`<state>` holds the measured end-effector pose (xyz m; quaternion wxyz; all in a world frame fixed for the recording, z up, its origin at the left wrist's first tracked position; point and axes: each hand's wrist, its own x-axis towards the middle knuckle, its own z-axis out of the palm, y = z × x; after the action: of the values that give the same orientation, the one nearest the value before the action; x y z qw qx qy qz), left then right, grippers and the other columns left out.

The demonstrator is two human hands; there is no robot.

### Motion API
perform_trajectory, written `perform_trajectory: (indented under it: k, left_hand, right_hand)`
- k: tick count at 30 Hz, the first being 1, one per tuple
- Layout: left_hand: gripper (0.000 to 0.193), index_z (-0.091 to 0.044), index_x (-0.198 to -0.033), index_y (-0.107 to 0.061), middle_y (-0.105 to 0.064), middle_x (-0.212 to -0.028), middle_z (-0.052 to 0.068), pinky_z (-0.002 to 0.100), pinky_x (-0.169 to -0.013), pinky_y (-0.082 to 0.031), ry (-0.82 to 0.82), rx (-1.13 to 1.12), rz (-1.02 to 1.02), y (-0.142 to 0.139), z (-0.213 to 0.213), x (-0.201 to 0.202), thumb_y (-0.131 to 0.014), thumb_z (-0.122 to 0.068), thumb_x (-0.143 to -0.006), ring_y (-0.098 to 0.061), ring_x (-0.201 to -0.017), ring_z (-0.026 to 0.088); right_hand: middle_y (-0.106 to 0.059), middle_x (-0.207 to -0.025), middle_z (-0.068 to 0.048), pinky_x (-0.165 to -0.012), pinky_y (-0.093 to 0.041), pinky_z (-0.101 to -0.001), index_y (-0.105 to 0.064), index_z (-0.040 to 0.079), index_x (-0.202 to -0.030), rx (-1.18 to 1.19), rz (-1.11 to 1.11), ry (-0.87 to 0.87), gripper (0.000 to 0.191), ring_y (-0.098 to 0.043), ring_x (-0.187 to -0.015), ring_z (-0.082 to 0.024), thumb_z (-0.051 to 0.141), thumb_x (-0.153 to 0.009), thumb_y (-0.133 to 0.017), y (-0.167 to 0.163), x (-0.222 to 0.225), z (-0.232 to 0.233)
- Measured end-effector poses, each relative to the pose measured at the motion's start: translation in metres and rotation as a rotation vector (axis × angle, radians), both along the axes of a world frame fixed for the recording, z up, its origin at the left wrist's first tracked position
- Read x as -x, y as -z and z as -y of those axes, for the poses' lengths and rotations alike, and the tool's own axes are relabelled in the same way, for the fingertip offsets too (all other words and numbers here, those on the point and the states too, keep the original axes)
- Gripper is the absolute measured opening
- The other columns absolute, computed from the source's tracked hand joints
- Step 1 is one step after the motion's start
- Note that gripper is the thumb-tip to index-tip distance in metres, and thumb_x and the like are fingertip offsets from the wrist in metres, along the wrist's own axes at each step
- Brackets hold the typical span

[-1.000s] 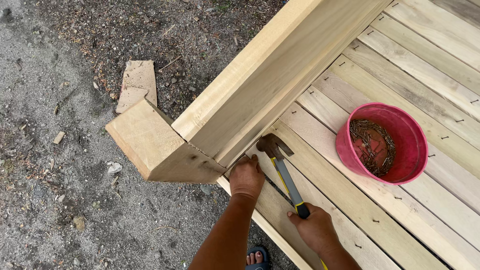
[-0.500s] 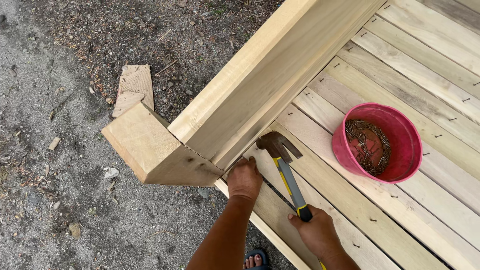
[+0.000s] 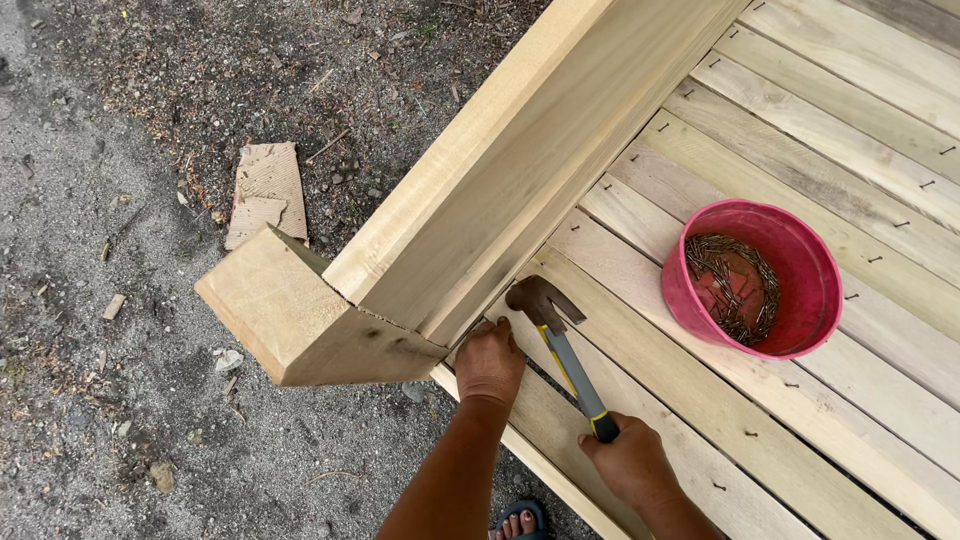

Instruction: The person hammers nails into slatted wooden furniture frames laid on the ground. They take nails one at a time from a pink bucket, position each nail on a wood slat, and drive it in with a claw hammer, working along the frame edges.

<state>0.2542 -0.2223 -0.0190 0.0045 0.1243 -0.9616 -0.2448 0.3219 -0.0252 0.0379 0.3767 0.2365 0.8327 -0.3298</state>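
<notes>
Two bare hands work at the corner of a slatted plank surface (image 3: pixel 760 420). Right hand (image 3: pixel 628 462) has its grip closed around the handle of a claw hammer (image 3: pixel 560 345), low on the yellow and black shaft; the dark steel head lies against the planks just beside the base of a tall upright board (image 3: pixel 520 170) standing on edge along the slats. Left hand (image 3: pixel 489 360) rests with curled fingers pressed down on the plank at the foot of that board, close to the hammer head; whether it pinches anything cannot be told. A thick timber block (image 3: pixel 300 320) butts against the end of the upright board and juts out over the gravel ground (image 3: pixel 90 300). Well to the right on the slats sits a pink bowl (image 3: pixel 800 265) holding a heap of rusty nails (image 3: pixel 735 285). Scrap cardboard pieces (image 3: pixel 265 195) lie on the dirt beyond the block. Toes in a blue sandal (image 3: pixel 520 520) show at the bottom edge.
</notes>
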Motion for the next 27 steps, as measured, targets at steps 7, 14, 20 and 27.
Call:
perform_trajectory:
  k: [7, 14, 20, 27]
  left_hand:
    - [0.017, -0.011, -0.098, -0.075, -0.071, -0.094, 0.012, 0.047, -0.077, -0.059, -0.005, 0.045, 0.0, 0.0, -0.003, -0.001, -0.061, -0.02, -0.094, -0.071, -0.091, 0.035]
    - [0.015, -0.01, -0.097, -0.075, -0.07, -0.095, 0.01, 0.046, -0.076, -0.058, -0.034, 0.005, -0.031, -0.014, -0.018, 0.007, -0.064, -0.019, -0.092, -0.069, -0.089, 0.034]
    - [0.019, -0.011, -0.099, -0.079, -0.067, -0.1, 0.006, 0.038, -0.088, -0.055, 0.05, -0.275, -0.496, -0.058, -0.098, 0.037, -0.071, -0.001, -0.084, -0.062, -0.1, 0.027]
    - [0.018, -0.008, -0.097, -0.079, -0.071, -0.103, 0.007, 0.042, -0.096, -0.056, 0.562, -0.15, -0.408, -0.087, -0.199, 0.084, -0.07, -0.002, -0.083, -0.065, -0.106, 0.027]
  right_hand:
    - [-0.057, -0.056, -0.01, -0.047, -0.048, -0.041, -0.066, 0.002, -0.084, 0.1, 0.085, 0.1, 0.034, -0.055, -0.045, -0.021, 0.034, -0.086, -0.077, -0.012, 0.007, -0.008]
    - [-0.047, -0.05, -0.005, -0.038, -0.037, -0.0378, -0.059, -0.001, -0.077, 0.219, -0.055, 0.359, 0.036, -0.044, -0.038, -0.018, 0.026, -0.086, -0.081, -0.035, 0.001, -0.054]
    - [-0.047, -0.05, -0.003, -0.039, -0.039, -0.0362, -0.062, 0.001, -0.075, 0.276, -0.14, 0.502, 0.031, -0.043, -0.04, -0.015, 0.025, -0.087, -0.079, -0.046, 0.006, -0.102]
    - [-0.049, -0.05, -0.007, -0.041, -0.04, -0.0357, -0.062, 0.0, -0.078, 0.26, -0.194, 0.618, 0.031, -0.043, -0.039, -0.017, 0.024, -0.089, -0.078, -0.053, 0.019, -0.161]
